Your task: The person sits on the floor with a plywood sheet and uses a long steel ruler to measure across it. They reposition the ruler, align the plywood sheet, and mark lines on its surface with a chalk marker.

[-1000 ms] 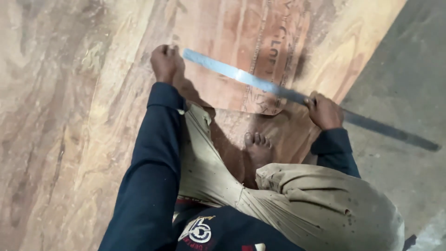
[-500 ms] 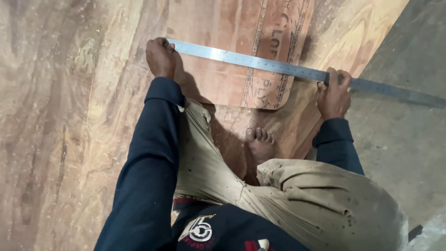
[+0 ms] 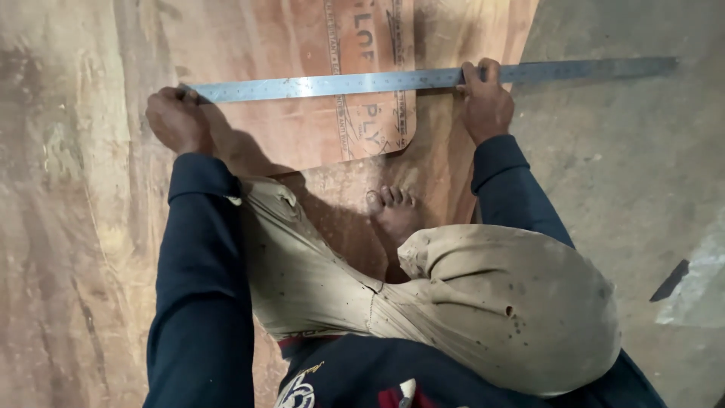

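A large plywood sheet (image 3: 91, 227) lies flat on a grey concrete floor (image 3: 627, 189), with a smaller reddish printed plywood piece (image 3: 302, 121) on top and a bare foot (image 3: 393, 211) planted on the wood. A long steel ruler (image 3: 423, 78) lies across the smaller piece, its far end reaching out over the floor. The left hand (image 3: 175, 119) presses the ruler's near end, fingers curled, perhaps around something hidden, while the right hand (image 3: 487, 102) pins it with fingers together over its edge.

Left hand (image 3: 177, 119) covers the long steel ruler's (image 3: 362, 81) nine-o'clock end; reddish plywood sheet (image 3: 302, 121) runs off at twelve o'clock.
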